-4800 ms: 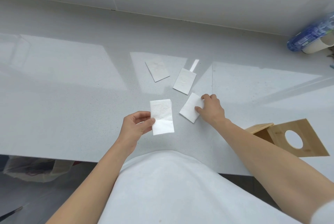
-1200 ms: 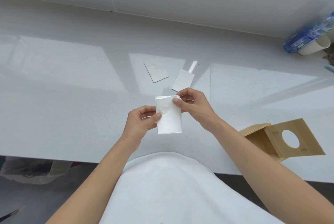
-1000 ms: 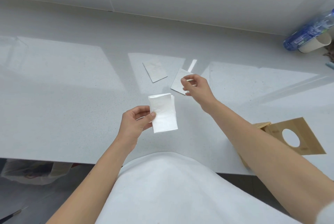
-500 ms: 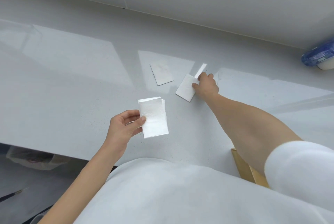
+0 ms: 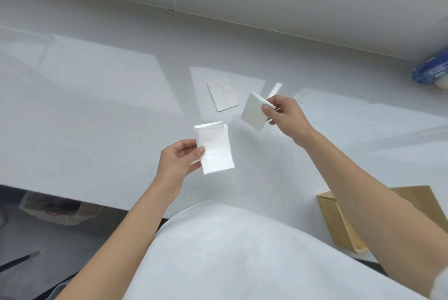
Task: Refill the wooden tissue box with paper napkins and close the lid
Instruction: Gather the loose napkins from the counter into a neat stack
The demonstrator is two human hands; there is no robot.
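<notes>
My left hand (image 5: pixel 178 161) pinches a small stack of folded white napkins (image 5: pixel 215 152) above the white counter. To the right and a little farther out, my right hand (image 5: pixel 284 115) holds another folded napkin (image 5: pixel 253 112) by its corner, lifted off the surface. One more napkin (image 5: pixel 222 96) lies flat on the counter behind them. The wooden tissue box (image 5: pixel 344 222) sits at the counter's near right edge, largely hidden behind my right forearm; its lid cannot be seen.
A thin white strip (image 5: pixel 275 90) lies on the counter just beyond my right hand. A blue plastic bottle (image 5: pixel 431 73) lies at the far right by the wall. Below the counter's front edge at the left is a plastic bag (image 5: pixel 58 210).
My right hand reached to the napkin on the counter, gripped it and lifted it back toward the stack. The left hand has kept its stack nearly still.
</notes>
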